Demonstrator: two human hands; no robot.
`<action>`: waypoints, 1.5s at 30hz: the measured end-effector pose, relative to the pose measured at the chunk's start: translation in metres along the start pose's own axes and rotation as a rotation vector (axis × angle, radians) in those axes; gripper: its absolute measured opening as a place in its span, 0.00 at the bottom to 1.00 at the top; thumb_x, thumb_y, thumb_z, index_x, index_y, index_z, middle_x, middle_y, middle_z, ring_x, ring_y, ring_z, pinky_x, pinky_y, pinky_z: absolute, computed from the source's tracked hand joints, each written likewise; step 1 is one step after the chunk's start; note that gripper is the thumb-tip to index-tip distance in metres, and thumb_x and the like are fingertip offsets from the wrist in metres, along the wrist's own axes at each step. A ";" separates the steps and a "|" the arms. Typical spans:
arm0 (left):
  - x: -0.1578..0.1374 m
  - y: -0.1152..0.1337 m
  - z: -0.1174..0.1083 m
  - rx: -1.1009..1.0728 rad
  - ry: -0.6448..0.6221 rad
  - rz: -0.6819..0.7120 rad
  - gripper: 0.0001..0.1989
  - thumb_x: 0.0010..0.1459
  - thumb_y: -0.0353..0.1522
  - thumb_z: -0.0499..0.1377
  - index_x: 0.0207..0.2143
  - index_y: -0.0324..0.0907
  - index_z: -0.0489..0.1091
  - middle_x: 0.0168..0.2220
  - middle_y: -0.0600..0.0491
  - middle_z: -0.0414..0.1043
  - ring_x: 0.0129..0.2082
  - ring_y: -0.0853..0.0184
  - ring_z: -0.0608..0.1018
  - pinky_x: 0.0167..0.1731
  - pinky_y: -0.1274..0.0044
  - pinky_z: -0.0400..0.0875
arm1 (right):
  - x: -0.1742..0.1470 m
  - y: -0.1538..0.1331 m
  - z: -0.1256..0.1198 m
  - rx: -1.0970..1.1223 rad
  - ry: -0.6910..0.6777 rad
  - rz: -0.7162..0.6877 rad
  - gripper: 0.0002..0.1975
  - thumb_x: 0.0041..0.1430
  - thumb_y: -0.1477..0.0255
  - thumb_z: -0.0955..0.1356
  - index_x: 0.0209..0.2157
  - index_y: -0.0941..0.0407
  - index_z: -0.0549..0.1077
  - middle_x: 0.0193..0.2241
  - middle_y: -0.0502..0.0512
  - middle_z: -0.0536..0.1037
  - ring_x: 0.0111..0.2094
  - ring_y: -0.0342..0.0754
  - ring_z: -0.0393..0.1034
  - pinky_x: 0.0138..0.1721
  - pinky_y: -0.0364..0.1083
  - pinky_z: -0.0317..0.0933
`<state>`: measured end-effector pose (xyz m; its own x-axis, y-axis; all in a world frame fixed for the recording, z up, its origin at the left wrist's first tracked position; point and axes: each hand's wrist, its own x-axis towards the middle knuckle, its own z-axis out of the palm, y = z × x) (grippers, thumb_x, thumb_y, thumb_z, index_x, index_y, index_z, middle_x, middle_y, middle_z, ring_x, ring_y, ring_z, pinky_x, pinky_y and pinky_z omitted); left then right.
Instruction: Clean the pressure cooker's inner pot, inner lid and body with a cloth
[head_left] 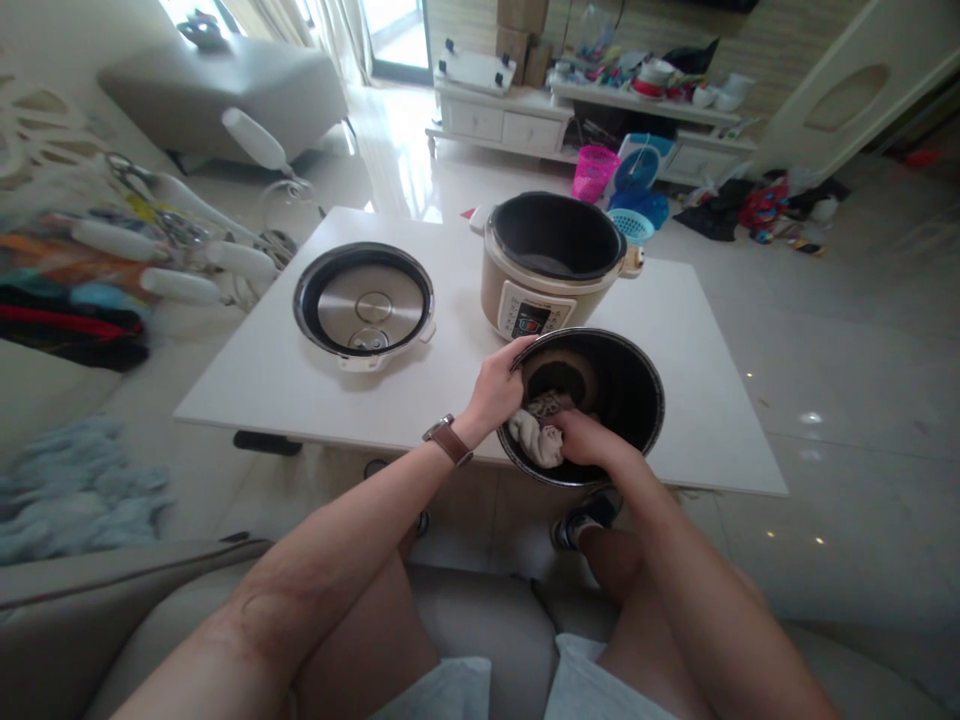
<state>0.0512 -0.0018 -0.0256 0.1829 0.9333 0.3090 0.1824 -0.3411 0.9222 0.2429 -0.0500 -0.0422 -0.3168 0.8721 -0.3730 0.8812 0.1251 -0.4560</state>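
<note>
A dark inner pot is tilted toward me over the front edge of the white table, its mouth facing up at me. My left hand grips its left rim, fingers closed around the edge. Inside the pot, my right hand is closed on a pale, patterned cloth that lies bunched against the inner wall; its fingertips are partly hidden. Just behind stands the beige electric pressure cooker, without a lid on it. The cooker's round lid rests upside down on the left part of the table.
The white table spans the space before me, with a sofa beneath me. A floor lamp with several white shades stands at the left. Beyond are a pink basket and a cluttered white cabinet.
</note>
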 end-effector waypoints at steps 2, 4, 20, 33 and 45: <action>0.003 0.002 -0.003 0.012 -0.012 0.009 0.29 0.56 0.18 0.51 0.56 0.42 0.77 0.55 0.51 0.82 0.58 0.61 0.80 0.65 0.66 0.72 | -0.005 0.004 -0.009 -0.138 -0.031 0.109 0.20 0.51 0.84 0.70 0.42 0.53 0.85 0.42 0.62 0.86 0.46 0.58 0.81 0.46 0.48 0.68; 0.004 0.004 -0.005 0.019 -0.005 0.015 0.29 0.56 0.18 0.51 0.56 0.42 0.77 0.56 0.51 0.82 0.59 0.61 0.80 0.66 0.65 0.72 | -0.008 0.007 -0.017 -0.190 0.021 0.185 0.21 0.51 0.83 0.70 0.46 0.53 0.84 0.45 0.65 0.85 0.48 0.60 0.80 0.47 0.49 0.68; 0.008 -0.001 -0.015 0.041 0.040 -0.011 0.31 0.52 0.18 0.51 0.55 0.41 0.78 0.52 0.51 0.83 0.55 0.61 0.81 0.63 0.66 0.73 | 0.017 -0.017 -0.002 -0.153 0.403 -0.048 0.18 0.63 0.83 0.62 0.48 0.57 0.79 0.54 0.66 0.80 0.60 0.58 0.71 0.60 0.52 0.64; 0.000 0.000 -0.015 0.040 0.078 -0.075 0.30 0.51 0.18 0.51 0.54 0.41 0.77 0.52 0.50 0.83 0.54 0.60 0.81 0.61 0.66 0.74 | 0.005 0.001 -0.017 0.791 0.323 0.132 0.17 0.43 0.75 0.70 0.38 0.59 0.82 0.39 0.57 0.87 0.45 0.61 0.80 0.47 0.52 0.73; 0.002 -0.023 -0.016 -0.085 0.150 -0.277 0.34 0.38 0.19 0.51 0.49 0.37 0.78 0.45 0.49 0.84 0.47 0.60 0.81 0.56 0.68 0.76 | -0.006 0.011 -0.040 1.511 0.531 0.200 0.21 0.35 0.76 0.72 0.38 0.55 0.78 0.34 0.54 0.86 0.44 0.63 0.82 0.50 0.59 0.78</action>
<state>0.0317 0.0102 -0.0427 -0.0080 0.9976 0.0687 0.1229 -0.0672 0.9901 0.2684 -0.0355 -0.0126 0.1896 0.9134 -0.3603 -0.3444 -0.2818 -0.8955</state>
